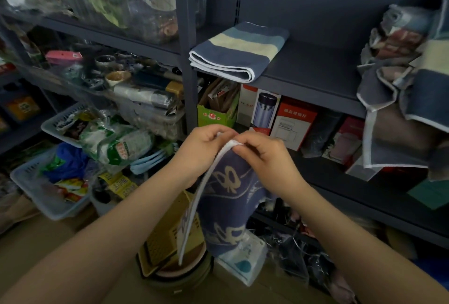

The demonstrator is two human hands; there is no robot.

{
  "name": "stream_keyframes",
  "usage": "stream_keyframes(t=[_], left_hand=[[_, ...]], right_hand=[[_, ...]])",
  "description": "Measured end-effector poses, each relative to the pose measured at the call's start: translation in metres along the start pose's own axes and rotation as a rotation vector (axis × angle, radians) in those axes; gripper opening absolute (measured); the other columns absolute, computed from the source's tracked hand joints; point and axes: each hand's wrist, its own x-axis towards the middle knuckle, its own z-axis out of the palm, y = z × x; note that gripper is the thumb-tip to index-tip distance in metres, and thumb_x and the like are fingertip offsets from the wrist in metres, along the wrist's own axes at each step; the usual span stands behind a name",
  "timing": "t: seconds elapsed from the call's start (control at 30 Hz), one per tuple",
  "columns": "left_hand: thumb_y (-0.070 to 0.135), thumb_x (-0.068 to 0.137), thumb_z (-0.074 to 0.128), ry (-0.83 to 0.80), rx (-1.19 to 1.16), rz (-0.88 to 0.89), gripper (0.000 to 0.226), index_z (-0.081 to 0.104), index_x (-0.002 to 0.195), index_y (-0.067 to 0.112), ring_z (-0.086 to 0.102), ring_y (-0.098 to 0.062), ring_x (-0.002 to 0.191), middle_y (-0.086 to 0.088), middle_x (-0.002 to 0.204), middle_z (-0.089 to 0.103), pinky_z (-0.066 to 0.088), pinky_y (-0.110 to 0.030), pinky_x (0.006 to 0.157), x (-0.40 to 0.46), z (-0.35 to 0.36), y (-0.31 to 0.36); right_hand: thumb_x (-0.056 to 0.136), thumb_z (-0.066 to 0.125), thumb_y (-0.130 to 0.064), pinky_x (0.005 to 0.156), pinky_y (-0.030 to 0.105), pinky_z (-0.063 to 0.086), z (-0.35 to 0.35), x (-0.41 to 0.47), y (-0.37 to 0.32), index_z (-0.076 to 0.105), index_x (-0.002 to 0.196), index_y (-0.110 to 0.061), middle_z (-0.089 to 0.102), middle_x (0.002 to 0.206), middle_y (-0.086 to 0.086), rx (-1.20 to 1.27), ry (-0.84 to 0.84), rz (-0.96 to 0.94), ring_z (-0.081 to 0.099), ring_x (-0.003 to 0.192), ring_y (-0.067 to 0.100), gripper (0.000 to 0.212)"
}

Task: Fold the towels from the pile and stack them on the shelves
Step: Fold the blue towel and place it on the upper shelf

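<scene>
I see the blue towel (226,209) hanging long-axis down below both fists, left hand (201,148) and right hand (264,157) pinching its top white edge together.

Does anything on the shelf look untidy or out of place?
Yes. The towel pile at the right spills over the shelf edge, corners hanging down. The folded striped towel lies neat but overhangs the front edge slightly.

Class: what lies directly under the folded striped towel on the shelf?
The folded striped towel lies on the dark shelf board. Whether anything sits between them is covered.
</scene>
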Motion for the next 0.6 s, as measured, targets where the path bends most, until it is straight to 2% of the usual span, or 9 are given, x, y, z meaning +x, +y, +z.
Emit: stream_keyframes(t=[0.1, 0.2, 0.3, 0.43, 0.5, 0.53, 0.6], left_hand=[[0.016, 0.096, 0.045, -0.038, 0.121, 0.064, 0.030, 0.065, 0.077, 0.026, 0.060, -0.008, 0.073, 0.001, 0.078, 0.066, 0.046, -0.024, 0.070, 0.001, 0.000, 0.003], [0.015, 0.097, 0.041, -0.050, 0.191, 0.122, 0.032, 0.064, 0.079, 0.027, 0.061, -0.015, 0.083, -0.005, 0.086, 0.068, 0.047, -0.034, 0.080, 0.000, -0.001, 0.005], [0.016, 0.097, 0.041, -0.031, 0.268, 0.148, 0.031, 0.066, 0.080, 0.023, 0.061, -0.018, 0.079, -0.009, 0.085, 0.069, 0.048, -0.037, 0.077, -0.001, -0.003, 0.008], [0.027, 0.096, 0.043, -0.062, 0.351, 0.169, 0.029, 0.065, 0.077, 0.029, 0.061, -0.015, 0.074, -0.004, 0.080, 0.069, 0.048, -0.038, 0.074, -0.003, -0.008, 0.009], [0.037, 0.092, 0.047, -0.147, 0.344, 0.173, 0.024, 0.067, 0.082, 0.029, 0.064, -0.012, 0.077, 0.001, 0.082, 0.070, 0.049, -0.033, 0.075, -0.008, -0.011, 0.011], [0.036, 0.090, 0.053, -0.188, 0.368, 0.194, 0.017, 0.068, 0.085, 0.029, 0.064, -0.008, 0.078, 0.005, 0.082, 0.070, 0.050, -0.030, 0.074, -0.010, -0.013, 0.012], [0.025, 0.088, 0.059, -0.211, 0.428, 0.268, 0.010, 0.067, 0.088, 0.031, 0.062, 0.000, 0.074, 0.013, 0.079, 0.068, 0.050, -0.024, 0.072, -0.012, -0.014, 0.013]], right_hand=[[0.089, 0.052, -0.025, 0.072, 0.009, 0.042, 0.000, -0.002, 0.004, 0.069, 0.095, -0.009, 0.065, 0.087, -0.009, -0.031, -0.003, -0.029, 0.057, 0.082, 0.000, 0.023], [0.085, 0.047, -0.037, 0.060, 0.028, 0.047, 0.006, -0.004, 0.002, 0.067, 0.088, -0.017, 0.057, 0.073, -0.014, -0.132, 0.045, 0.007, 0.054, 0.067, 0.006, 0.029], [0.083, 0.056, -0.039, 0.052, 0.035, 0.046, 0.008, -0.004, -0.004, 0.061, 0.082, -0.017, 0.041, 0.061, -0.021, -0.171, 0.109, 0.066, 0.050, 0.058, 0.012, 0.023], [0.080, 0.066, -0.037, 0.056, 0.044, 0.050, 0.006, -0.004, -0.007, 0.058, 0.079, -0.015, 0.051, 0.062, -0.012, -0.158, 0.121, 0.141, 0.056, 0.060, 0.018, 0.023], [0.076, 0.067, -0.039, 0.055, 0.039, 0.049, 0.002, -0.003, -0.006, 0.056, 0.077, -0.015, 0.050, 0.060, -0.012, -0.155, 0.107, 0.168, 0.053, 0.057, 0.012, 0.026], [0.075, 0.069, -0.038, 0.053, 0.032, 0.047, 0.000, -0.002, -0.006, 0.055, 0.074, -0.017, 0.049, 0.058, -0.012, -0.144, 0.099, 0.169, 0.050, 0.054, 0.007, 0.026], [0.074, 0.074, -0.031, 0.050, 0.016, 0.039, -0.004, -0.001, -0.006, 0.052, 0.069, -0.019, 0.047, 0.055, -0.013, -0.050, 0.079, 0.175, 0.047, 0.051, 0.005, 0.026]])
